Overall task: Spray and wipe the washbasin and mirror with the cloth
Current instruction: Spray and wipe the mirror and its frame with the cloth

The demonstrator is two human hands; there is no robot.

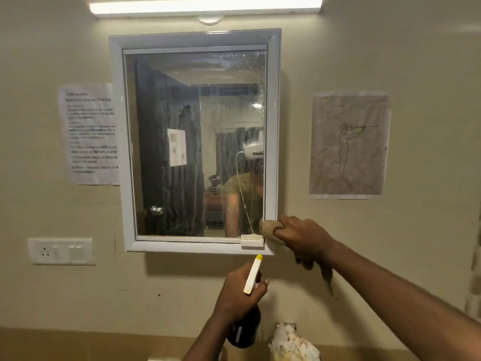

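A white-framed mirror (195, 142) hangs on the beige wall, its glass streaked and beaded with droplets at the upper right. My right hand (304, 237) grips a bunched brown cloth (269, 227) and presses it against the frame's lower right corner. Below the mirror, my left hand (238, 293) holds a dark spray bottle (246, 332) by its neck. The bottle's white and yellow nozzle (253, 273) points up toward the mirror's bottom edge. The washbasin is out of view.
A printed instruction sheet (89, 134) is taped left of the mirror and a line drawing (348, 144) right of it. A white switch and socket plate (61, 251) sits at lower left. A tube light (205, 6) glows above. A stained tap (292, 342) shows at the bottom edge.
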